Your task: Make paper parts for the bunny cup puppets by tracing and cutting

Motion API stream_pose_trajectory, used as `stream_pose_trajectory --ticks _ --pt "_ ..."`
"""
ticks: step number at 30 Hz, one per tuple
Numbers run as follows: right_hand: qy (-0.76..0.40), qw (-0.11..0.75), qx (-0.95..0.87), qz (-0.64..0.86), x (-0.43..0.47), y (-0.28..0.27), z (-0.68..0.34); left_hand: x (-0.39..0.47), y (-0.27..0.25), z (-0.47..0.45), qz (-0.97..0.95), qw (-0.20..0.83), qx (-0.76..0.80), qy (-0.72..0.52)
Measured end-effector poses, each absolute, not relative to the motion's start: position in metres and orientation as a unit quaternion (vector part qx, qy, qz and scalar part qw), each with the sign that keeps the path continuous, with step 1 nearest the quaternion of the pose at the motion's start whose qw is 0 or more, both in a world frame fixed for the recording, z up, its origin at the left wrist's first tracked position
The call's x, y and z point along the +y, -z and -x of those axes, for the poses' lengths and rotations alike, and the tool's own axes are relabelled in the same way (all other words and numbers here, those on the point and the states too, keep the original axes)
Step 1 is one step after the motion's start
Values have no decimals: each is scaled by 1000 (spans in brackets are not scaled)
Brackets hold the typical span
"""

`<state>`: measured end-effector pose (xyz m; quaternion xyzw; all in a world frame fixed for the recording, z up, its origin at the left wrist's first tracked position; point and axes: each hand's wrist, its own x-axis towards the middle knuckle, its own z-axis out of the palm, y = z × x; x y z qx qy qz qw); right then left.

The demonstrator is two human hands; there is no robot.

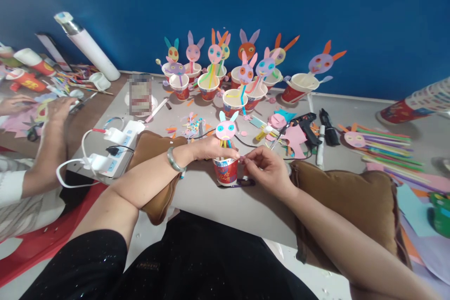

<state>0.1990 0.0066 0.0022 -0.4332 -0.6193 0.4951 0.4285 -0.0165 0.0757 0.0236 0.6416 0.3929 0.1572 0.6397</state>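
By the table's (197,201) front edge, the left hand (208,148) curls round one rabbit-topped cup (226,173); beside it the right hand (267,168) seems to pinch one purplish piece (241,160) in closed fingertips. Squeezing too hard could buckle the paper cup. Counted: one power strip (121,152), one brown cushion (154,146), ten rabbit-headed cups (209,85) toward the back edge, one glue gun (305,126), another cushion (348,197).

Blue wall (140,0) across top of frame. White flask (93,51), upper left, tilted, silver neck. Pixelated item (139,96) left of center, on grey counter (270,211). White power strip (128,139), lower left, white plugs (114,135) and cables in. Two brown cushions (346,197): one lower right, other left of center, partly covered. Co-worker's white sleeve (12,190), left edge.
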Motion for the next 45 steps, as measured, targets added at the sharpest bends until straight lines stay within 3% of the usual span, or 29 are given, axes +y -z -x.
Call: stream_pose_trajectory --ticks 26,35,45 --pt "-452 423 -668 414 7 -6 -196 76 -23 17 -626 666 372 -161" --pt "-379 402 -692 465 7 -7 -194 75 -25 16 -638 656 373 -152" --pt "-479 389 -635 465 8 -10 -194 74 -27 17 -634 666 369 -139"
